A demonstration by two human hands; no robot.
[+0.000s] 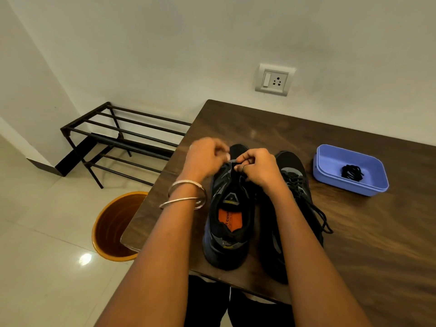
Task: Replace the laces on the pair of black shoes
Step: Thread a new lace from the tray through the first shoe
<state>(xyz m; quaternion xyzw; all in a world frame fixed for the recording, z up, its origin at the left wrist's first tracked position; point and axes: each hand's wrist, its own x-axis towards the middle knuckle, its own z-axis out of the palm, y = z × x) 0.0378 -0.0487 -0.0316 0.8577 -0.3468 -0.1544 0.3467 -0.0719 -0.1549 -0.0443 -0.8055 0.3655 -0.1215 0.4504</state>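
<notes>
Two black shoes stand side by side on the dark wooden table (368, 232), toes pointing away from me. The left shoe (227, 223) has an orange insole and no visible lace over its tongue. Both hands work at its front eyelets: my left hand (205, 159), blurred, has its fingers curled at the shoe's left side, and my right hand (256, 165) pinches a grey-black lace end above the toe. The right shoe (295, 185) still carries a black lace whose loose ends trail over the table. A bundled black lace (352, 172) lies in a purple tray (330, 182).
An orange bucket (111, 234) stands on the tiled floor under the table's left edge. A black metal shoe rack (118, 138) is against the wall to the left. A wall socket (274, 80) sits above the table.
</notes>
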